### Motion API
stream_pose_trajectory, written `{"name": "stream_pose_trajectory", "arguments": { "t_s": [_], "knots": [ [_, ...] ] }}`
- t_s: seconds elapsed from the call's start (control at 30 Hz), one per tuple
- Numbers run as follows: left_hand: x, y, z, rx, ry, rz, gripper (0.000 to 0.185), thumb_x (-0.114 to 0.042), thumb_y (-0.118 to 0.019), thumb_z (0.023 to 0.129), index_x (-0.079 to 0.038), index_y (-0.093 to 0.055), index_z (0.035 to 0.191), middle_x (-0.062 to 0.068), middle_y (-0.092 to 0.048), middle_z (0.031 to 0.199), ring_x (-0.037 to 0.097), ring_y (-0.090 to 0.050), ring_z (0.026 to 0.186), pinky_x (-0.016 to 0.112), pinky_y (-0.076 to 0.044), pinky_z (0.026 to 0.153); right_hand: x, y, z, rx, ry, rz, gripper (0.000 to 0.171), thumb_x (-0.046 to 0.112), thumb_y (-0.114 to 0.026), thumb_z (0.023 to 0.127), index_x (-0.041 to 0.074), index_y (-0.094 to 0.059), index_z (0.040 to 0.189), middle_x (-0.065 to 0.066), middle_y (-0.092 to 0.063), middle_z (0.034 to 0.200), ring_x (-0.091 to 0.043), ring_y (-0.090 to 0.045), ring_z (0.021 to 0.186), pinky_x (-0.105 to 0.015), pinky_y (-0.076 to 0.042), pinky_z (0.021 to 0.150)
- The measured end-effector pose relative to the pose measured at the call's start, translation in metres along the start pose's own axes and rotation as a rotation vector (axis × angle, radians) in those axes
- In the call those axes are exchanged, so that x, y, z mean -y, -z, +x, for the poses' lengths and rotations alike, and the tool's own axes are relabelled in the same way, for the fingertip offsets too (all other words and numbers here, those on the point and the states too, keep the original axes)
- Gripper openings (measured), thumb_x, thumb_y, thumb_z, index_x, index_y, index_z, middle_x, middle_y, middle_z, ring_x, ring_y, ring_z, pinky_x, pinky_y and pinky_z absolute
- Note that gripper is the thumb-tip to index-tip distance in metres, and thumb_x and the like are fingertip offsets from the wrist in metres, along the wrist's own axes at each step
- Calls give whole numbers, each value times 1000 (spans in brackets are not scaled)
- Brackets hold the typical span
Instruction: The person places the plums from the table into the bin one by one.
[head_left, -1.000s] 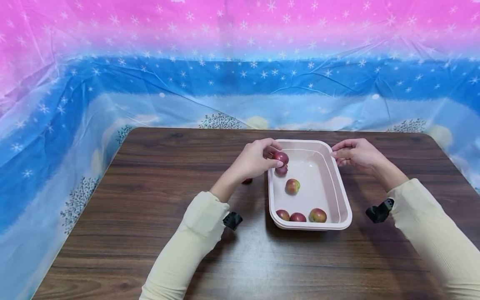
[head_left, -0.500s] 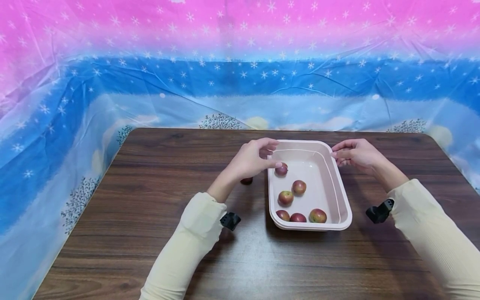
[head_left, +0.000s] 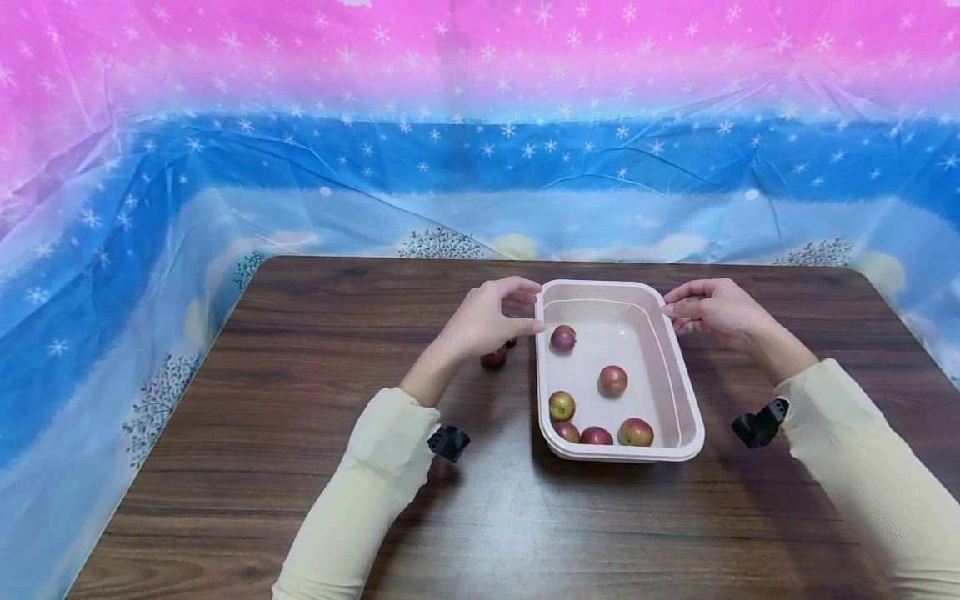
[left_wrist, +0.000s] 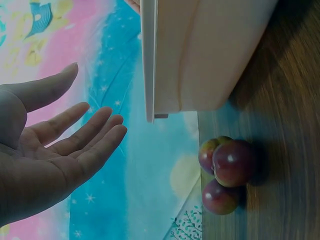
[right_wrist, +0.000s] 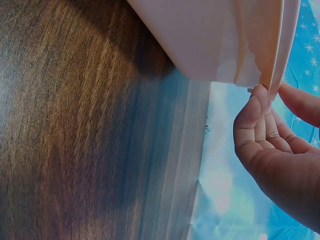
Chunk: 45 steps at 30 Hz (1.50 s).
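A pale pink plastic basin (head_left: pixel 678 367) stands on the table with several red and yellow-green plums inside. One plum (head_left: pixel 563 338) lies by its left wall, another plum (head_left: pixel 612 381) near the middle, and the others at the near end. My left hand (head_left: pixel 491 317) is beside the left rim, holding nothing; in the left wrist view its fingers (left_wrist: pixel 92 142) are spread and relaxed. Below this hand, outside the basin, a few plums (left_wrist: pixel 235 162) sit together on the table. My right hand (head_left: pixel 712 310) pinches the rim at the far right corner between thumb and fingers (right_wrist: pixel 255 120).
The brown wooden table (head_left: pixel 300 467) has its far edge just behind the basin. A snowflake-patterned cloth (head_left: pixel 480 150) hangs behind it and along the left side. Each wrist carries a black camera, such as the left camera (head_left: pixel 448 443).
My left hand has let go of a plum, which dropped into the basin and rolled with others toward the near end. The hand has drawn back left past the rim. My right hand stays put.
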<state>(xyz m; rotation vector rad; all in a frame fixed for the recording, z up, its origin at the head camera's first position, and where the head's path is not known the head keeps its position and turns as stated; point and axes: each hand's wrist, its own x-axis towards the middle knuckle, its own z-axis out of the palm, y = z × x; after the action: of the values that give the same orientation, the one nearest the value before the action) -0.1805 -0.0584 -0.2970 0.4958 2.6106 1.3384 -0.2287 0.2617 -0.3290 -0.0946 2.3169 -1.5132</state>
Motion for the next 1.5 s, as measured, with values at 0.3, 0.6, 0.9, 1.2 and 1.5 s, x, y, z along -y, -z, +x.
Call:
{"name": "stream_pose_trajectory", "arguments": {
  "t_s": [0.3,0.6,0.9,1.2,1.5],
  "knots": [
    [10,4,-3,-18,19,8,42,-16,-70,81,-7,-56,120,8,-60,115,20,-54,109,35,-40,92,-1,0,1,5,-7,0,41,12,-59,90,-13,-43,117,-2,-61,81,-14,-59,69,-29,-50,64],
    [21,8,-4,-21,56,-22,39,-14,-69,82,-7,-57,119,10,-59,117,23,-54,108,35,-41,92,-1,0,1,3,-3,18,39,10,-58,90,-14,-43,116,-2,-61,81,-14,-59,69,-31,-51,67],
    [34,12,-8,-32,86,-45,37,-11,-69,82,-4,-58,116,13,-59,115,27,-56,105,34,-43,88,-1,1,2,7,-3,23,40,10,-59,89,-14,-43,116,-2,-62,79,-14,-59,69,-31,-51,66],
    [53,11,-8,-36,108,-18,39,-8,-71,79,0,-58,115,15,-62,109,26,-58,101,35,-44,87,0,0,1,-1,6,16,38,9,-57,90,-15,-43,115,-3,-61,80,-14,-59,69,-33,-51,68],
    [64,6,-9,-23,131,-5,37,-8,-71,80,0,-58,113,13,-62,108,24,-58,100,36,-44,85,-1,1,1,-5,-10,5,39,12,-59,90,-13,-44,115,-2,-62,80,-14,-59,69,-32,-51,67]
  ]
}}
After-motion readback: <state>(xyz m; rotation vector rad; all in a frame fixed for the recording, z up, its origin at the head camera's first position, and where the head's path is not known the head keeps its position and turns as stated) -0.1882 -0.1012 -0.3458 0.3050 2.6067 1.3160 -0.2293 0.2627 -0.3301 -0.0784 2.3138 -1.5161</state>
